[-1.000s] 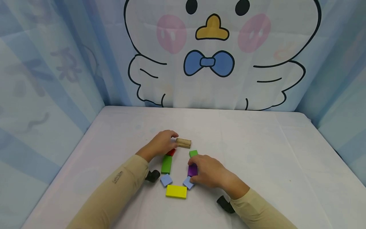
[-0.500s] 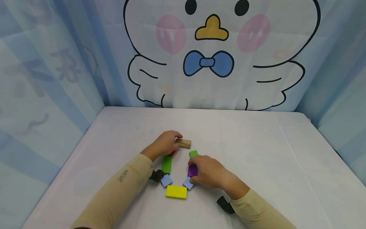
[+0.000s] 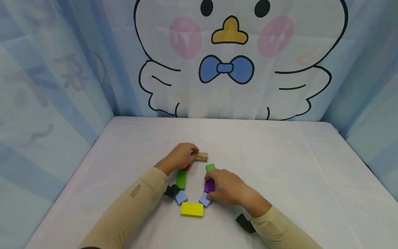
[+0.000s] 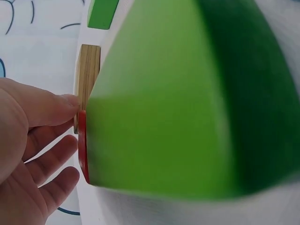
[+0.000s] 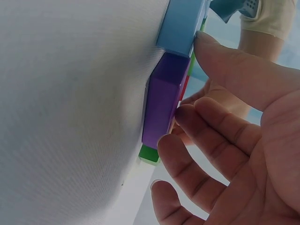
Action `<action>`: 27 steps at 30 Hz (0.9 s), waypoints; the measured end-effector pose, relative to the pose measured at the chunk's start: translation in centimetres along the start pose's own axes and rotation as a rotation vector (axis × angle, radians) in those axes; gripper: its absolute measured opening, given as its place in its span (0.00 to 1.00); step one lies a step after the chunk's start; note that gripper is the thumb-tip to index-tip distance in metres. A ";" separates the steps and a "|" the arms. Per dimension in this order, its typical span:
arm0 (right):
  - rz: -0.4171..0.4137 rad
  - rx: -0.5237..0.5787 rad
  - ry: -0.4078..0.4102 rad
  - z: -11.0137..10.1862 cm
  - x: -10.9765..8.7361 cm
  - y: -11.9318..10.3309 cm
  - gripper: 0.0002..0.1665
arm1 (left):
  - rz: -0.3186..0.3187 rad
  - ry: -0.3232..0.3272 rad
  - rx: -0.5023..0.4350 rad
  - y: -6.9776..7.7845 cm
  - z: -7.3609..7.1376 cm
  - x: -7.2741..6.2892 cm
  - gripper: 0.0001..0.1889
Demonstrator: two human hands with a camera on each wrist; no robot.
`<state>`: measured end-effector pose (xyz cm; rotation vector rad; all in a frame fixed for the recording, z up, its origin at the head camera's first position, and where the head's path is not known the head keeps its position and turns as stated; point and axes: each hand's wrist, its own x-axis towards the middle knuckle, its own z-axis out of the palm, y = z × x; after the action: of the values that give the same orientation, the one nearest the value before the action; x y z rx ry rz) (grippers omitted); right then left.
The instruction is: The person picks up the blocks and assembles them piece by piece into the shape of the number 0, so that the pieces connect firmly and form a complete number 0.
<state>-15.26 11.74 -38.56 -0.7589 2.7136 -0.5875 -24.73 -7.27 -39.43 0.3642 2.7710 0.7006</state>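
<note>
Small coloured blocks lie in a ring on the white table. My left hand [image 3: 180,155] pinches the left end of a plain wooden block [image 3: 201,157] at the ring's far side, thumb and index finger on it in the left wrist view. A red block [image 4: 82,145] sits just below those fingers, partly hidden. My right hand [image 3: 228,186] rests along the right side, relaxed fingers touching a purple block [image 5: 161,98] and thumb at the edge of a light blue block [image 5: 180,28]. Beyond the purple one is a small green block [image 3: 210,167].
Down the left side come a green block [image 3: 181,178] and a light blue block [image 3: 181,196] turned at an angle. A yellow block [image 3: 191,209] forms the near side. Black wrist cameras [image 3: 172,191] hang close to the blocks. A printed curtain [image 3: 227,97] stands behind the table.
My left hand has moved slightly right and closed in on the wooden block's end, which now sits a little straighter. The right hand stays where it was.
</note>
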 end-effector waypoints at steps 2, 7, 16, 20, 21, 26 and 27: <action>-0.002 -0.001 -0.001 0.0 0.0 0.0 0.27 | -0.006 -0.003 -0.003 0.0 0.0 0.0 0.15; -0.001 0.003 -0.002 0.1 0.0 0.1 0.27 | -0.017 -0.012 -0.008 0.0 0.0 0.0 0.15; -0.004 0.003 -0.001 0.1 0.0 0.1 0.27 | -0.005 -0.012 0.004 0.1 0.0 0.0 0.14; 0.001 -0.002 -0.005 0.0 0.0 0.1 0.27 | 0.003 -0.015 0.021 0.1 0.0 -0.1 0.15; 0.001 -0.003 -0.005 0.0 0.0 0.1 0.27 | 0.005 -0.016 0.025 0.1 0.0 -0.1 0.16; 0.000 -0.005 -0.002 0.0 0.0 0.0 0.27 | 0.005 -0.026 0.036 0.1 0.0 0.0 0.16; -0.001 -0.004 -0.001 0.0 0.0 0.0 0.27 | 0.003 -0.030 0.040 0.2 0.0 0.0 0.16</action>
<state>-15.23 11.79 -38.60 -0.7609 2.7142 -0.5813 -24.74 -7.13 -39.32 0.3841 2.7603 0.6367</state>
